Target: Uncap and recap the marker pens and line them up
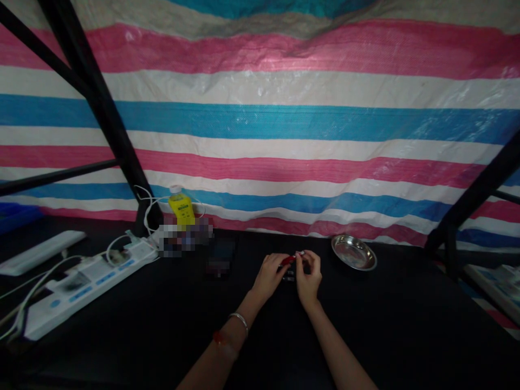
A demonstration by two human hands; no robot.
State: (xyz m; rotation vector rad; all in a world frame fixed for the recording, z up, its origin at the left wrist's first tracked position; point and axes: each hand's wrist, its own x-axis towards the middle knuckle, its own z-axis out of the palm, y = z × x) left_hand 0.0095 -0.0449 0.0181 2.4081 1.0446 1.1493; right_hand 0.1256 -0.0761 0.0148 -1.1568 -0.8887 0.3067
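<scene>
A small red object [288,260] with a pale end is held between my two hands, above the black table. My left hand [270,274] is closed on its left part. The fingers of my right hand [309,275] pinch its right end, near the pale tip. Just below the red object, between the hands, small dark items with shiny spots [288,275] lie on the table; their shape is too dark to make out. A round metal dish [354,253] sits to the right of my right hand.
On the left lie a white power strip [91,287] with cables and a second white bar [43,252]. A yellow bottle [182,209] stands behind a blurred patch. A dark flat object [220,257] is left of my hands. Black frame posts [108,127] and a striped sheet [284,124] stand behind.
</scene>
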